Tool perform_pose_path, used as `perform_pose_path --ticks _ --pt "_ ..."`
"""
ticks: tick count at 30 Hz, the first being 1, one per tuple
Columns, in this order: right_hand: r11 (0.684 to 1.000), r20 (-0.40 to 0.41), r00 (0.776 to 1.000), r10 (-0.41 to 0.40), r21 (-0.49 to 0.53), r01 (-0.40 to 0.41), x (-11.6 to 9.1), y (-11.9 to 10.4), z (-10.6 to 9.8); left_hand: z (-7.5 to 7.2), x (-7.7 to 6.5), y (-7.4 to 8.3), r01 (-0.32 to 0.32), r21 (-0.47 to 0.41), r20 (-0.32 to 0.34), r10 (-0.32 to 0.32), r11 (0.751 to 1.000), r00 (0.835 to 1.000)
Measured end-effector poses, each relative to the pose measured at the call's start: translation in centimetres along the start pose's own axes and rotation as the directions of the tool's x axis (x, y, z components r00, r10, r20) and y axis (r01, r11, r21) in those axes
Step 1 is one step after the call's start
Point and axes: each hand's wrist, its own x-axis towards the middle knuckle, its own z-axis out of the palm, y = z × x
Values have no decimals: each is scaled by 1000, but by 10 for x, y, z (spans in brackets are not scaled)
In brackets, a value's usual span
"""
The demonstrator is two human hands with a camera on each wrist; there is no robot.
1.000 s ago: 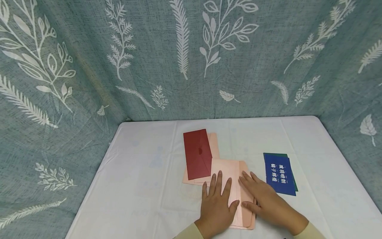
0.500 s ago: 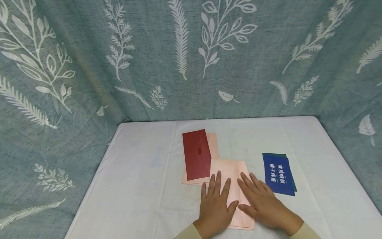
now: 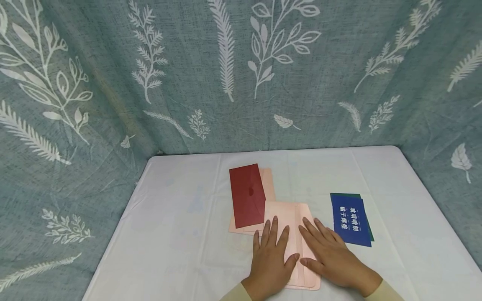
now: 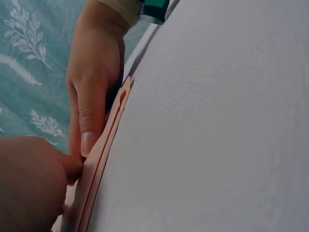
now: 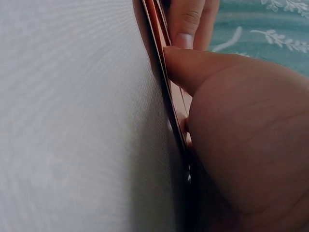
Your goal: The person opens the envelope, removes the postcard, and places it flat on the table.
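A pale pink envelope [image 3: 285,211] lies on top of another pink one near the table's front, its flap strip along the right side. My left hand [image 3: 268,262] rests on its left part, fingers straight and spread. On the flap side my right hand [image 3: 333,256] presses down with extended fingers. The left wrist view shows the stacked pink edges [image 4: 104,150] lying beneath both hands. In the right wrist view, the right thumb [image 5: 186,67] touches the pink paper close to the left thumb [image 5: 185,38].
A dark red envelope [image 3: 246,194] lies on another pink envelope [image 3: 268,179], touching the front stack at upper left. To the right, a blue card [image 3: 350,219] with white characters covers most of a green card [image 3: 348,195]. A patterned curtain [image 3: 211,75] surrounds the white table [image 3: 169,234].
The flap on the right side, raised and darker a second ago, now lies flat. My right hand has shifted slightly left with it; the left hand stays nearly still.
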Motion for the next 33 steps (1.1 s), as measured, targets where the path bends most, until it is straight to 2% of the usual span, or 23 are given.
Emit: perform_pose_path --ticks 7,12,14,18,23,27,32,33 --pt "999 31 999 19 28 -19 1 3 4 -5 1 -4 -12 -90 -11 11 996 1000" --pt "1000 3 1000 2 16 -2 0 2 3 -9 3 -8 -24 -144 -68 15 989 998" --pt "1000 2 1000 1 26 -1 0 2 3 -13 3 -10 -26 -191 -92 8 981 996" --pt "999 17 1000 10 39 -11 1 1 3 -23 7 -17 -23 -317 -126 -19 948 992" --pt "999 19 1000 15 30 -15 1 2 1 -38 14 -28 -8 -473 -143 -68 881 987" --pt "999 39 999 32 41 -34 1 2 0 -51 20 -40 26 -602 -115 -118 798 986" --pt "998 52 998 36 53 -39 1 2 -1 -64 24 -56 118 -699 -36 -199 705 979" --pt "998 53 998 36 55 -39 1 2 -1 -66 24 -59 135 -728 -17 -214 672 977"
